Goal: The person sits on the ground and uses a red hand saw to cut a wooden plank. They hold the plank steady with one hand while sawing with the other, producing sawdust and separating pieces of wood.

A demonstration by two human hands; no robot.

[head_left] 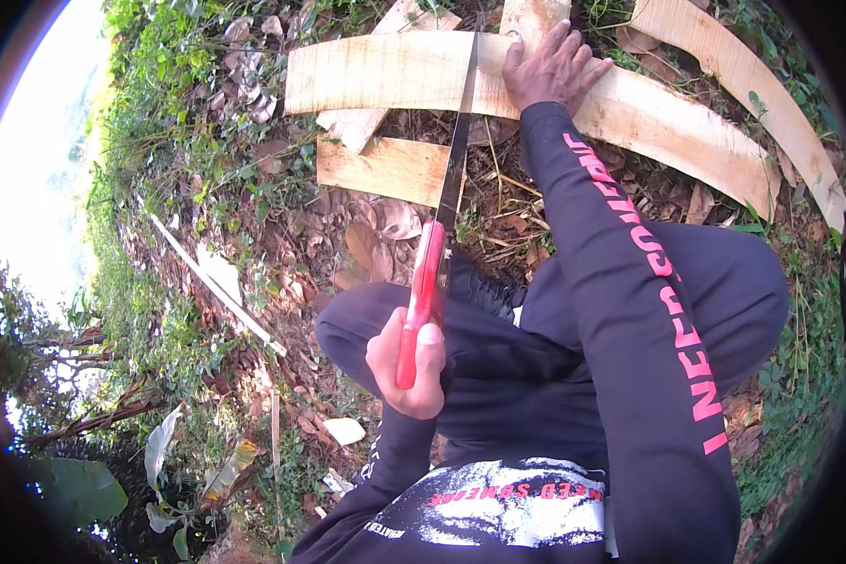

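My left hand (406, 365) is closed around the red handle of a hand saw (459, 155). The dark, narrow blade points away from me and crosses a long pale wooden plank (385, 73) left of its middle. Whether the teeth have cut into the wood cannot be made out. Flat on that plank, just right of the blade, lies my right hand (550, 73) with its fingers spread. Other pale pieces lie beneath the plank, among them a board (534, 15) running away from me near my right fingertips.
A short board (383, 169) lies on the near side of the plank, beside the blade. Another long plank (743, 70) is at the far right. My bent legs (696, 282) are close below the work. Dry leaves, a thin stick (218, 285) and green plants cover the ground leftward.
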